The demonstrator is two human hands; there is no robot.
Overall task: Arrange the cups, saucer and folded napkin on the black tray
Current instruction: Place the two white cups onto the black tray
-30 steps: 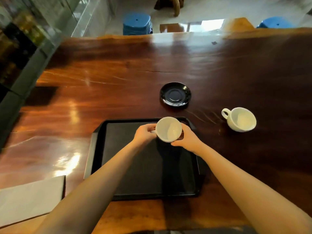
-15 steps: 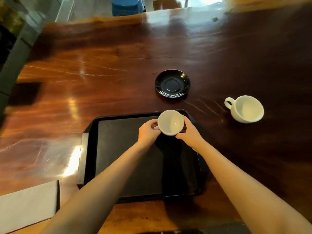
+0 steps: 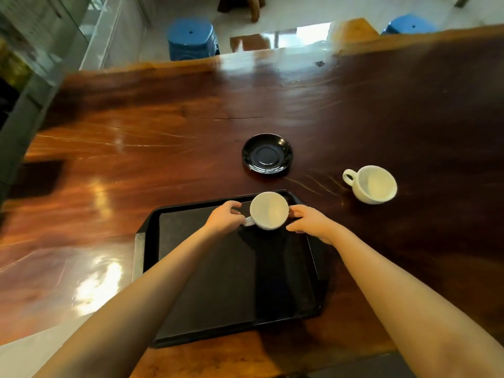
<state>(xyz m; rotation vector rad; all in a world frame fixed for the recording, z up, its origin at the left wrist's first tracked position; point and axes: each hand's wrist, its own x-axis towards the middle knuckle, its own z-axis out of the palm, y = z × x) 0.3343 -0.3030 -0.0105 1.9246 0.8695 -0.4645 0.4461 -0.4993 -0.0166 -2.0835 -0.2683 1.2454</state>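
Note:
A white cup [image 3: 268, 210] sits at the far right corner of the black tray [image 3: 218, 285]. My left hand [image 3: 225, 219] is closed around the cup's handle on its left side. My right hand [image 3: 309, 222] lies just right of the cup with its fingers apart, their tips close to the cup's wall. A second white cup [image 3: 372, 184] stands on the wooden table to the right of the tray. The black saucer [image 3: 267, 155] rests on the table beyond the tray. A corner of the pale folded napkin [image 3: 24, 350] shows at the bottom left.
The wooden table [image 3: 136, 159] stretches wide to the left and far side. Two blue stools [image 3: 192, 39] stand on the floor past its far edge. A glass partition runs along the left.
The cup has come down onto the tray's far right corner. My right hand has loosened and drawn slightly away from it. The camera view shifted.

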